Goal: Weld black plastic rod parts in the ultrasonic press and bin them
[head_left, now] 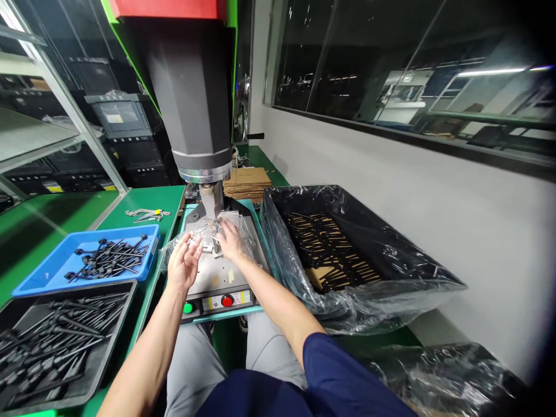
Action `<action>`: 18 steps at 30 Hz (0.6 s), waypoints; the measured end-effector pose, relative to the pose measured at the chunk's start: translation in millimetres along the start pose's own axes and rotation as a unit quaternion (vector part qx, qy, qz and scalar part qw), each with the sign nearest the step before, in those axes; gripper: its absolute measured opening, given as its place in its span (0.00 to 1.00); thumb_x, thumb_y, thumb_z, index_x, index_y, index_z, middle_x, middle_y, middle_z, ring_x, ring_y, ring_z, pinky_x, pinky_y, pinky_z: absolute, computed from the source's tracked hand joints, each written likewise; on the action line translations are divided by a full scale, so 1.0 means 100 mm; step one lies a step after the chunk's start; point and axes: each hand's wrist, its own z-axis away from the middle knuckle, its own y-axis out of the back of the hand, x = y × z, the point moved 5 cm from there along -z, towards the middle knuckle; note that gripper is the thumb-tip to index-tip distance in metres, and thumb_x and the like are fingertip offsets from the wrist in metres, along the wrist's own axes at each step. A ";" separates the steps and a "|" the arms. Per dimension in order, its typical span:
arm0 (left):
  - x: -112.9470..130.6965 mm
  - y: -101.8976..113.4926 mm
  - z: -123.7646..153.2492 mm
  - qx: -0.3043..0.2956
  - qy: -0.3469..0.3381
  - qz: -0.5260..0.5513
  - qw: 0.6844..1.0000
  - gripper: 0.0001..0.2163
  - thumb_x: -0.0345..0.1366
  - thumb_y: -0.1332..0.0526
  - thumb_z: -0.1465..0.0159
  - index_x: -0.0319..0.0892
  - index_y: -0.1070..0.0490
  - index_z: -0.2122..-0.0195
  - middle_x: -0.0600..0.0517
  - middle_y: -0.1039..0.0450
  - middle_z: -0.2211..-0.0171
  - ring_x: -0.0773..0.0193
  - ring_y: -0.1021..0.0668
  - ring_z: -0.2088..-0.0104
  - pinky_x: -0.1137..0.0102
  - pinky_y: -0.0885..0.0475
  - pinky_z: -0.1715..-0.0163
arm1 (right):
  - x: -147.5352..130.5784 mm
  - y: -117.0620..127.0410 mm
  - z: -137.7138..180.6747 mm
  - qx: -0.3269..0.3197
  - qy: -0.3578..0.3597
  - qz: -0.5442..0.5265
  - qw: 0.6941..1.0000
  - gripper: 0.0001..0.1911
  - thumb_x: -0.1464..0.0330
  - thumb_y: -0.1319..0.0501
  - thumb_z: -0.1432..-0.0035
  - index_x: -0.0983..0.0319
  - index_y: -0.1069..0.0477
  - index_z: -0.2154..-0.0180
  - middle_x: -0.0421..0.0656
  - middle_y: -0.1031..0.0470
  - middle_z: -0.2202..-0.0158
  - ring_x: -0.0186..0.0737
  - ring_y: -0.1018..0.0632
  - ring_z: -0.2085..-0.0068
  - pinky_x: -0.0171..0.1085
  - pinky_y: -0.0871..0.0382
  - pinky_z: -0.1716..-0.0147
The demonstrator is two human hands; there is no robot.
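My left hand (pixel 186 262) is at the front left of the metal fixture (pixel 212 246), palm turned up, fingers loosely bent and apart, with nothing visible in it. Right beside the fixture, below the press head (pixel 212 200), my right hand (pixel 231 240) has its fingers bent in at the work spot; what they pinch is too small to make out. Clear plastic sheeting (pixel 174 248) surrounds the fixture on both sides. The machine's grey base plate (pixel 221 275) carries a green button (pixel 188 307) and a red button (pixel 227 300) at its front.
On the left, a blue tray (pixel 43 271) and a black tray (pixel 102 353) hold black rod-like parts. Pliers (pixel 147 213) lie behind them. A plastic-lined bin (pixel 391 255) on the right contains rows of parts. Stacked cardboard (pixel 247 180) sits behind the machine.
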 end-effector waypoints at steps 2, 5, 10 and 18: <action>0.02 -0.02 -0.07 -0.004 0.006 0.002 1.000 0.18 0.39 0.28 0.47 0.43 0.22 0.56 0.45 0.29 0.43 0.54 0.22 0.50 0.63 0.25 0.50 | -0.05 -0.02 -0.24 -0.029 -0.014 0.021 0.999 0.22 0.69 0.43 0.38 0.66 0.32 0.42 0.54 0.34 0.38 0.48 0.35 0.37 0.44 0.45 0.35; 0.04 -0.01 -0.14 -0.008 0.008 -0.004 1.000 0.18 0.38 0.28 0.48 0.41 0.23 0.56 0.44 0.29 0.44 0.52 0.21 0.50 0.61 0.25 0.50 | -0.09 0.00 -0.49 -0.077 -0.014 0.033 0.996 0.15 0.69 0.41 0.38 0.67 0.27 0.50 0.53 0.28 0.46 0.47 0.30 0.42 0.42 0.41 0.39; 0.03 0.03 -0.19 0.001 -0.013 -0.028 1.000 0.17 0.37 0.29 0.46 0.41 0.25 0.55 0.43 0.30 0.43 0.53 0.21 0.51 0.58 0.26 0.48 | -0.14 0.15 -0.53 -0.039 0.003 -0.009 0.999 0.08 0.69 0.38 0.41 0.63 0.25 0.60 0.49 0.26 0.50 0.44 0.28 0.46 0.41 0.39 0.43; -0.17 0.22 -0.04 0.039 0.022 -0.079 0.996 0.14 0.33 0.30 0.45 0.40 0.25 0.57 0.43 0.28 0.47 0.55 0.19 0.55 0.59 0.24 0.51 | -0.05 0.06 0.73 -0.202 -0.229 -0.436 0.847 0.19 0.57 0.32 0.49 0.61 0.31 0.61 0.41 0.23 0.67 0.31 0.27 0.72 0.31 0.35 0.72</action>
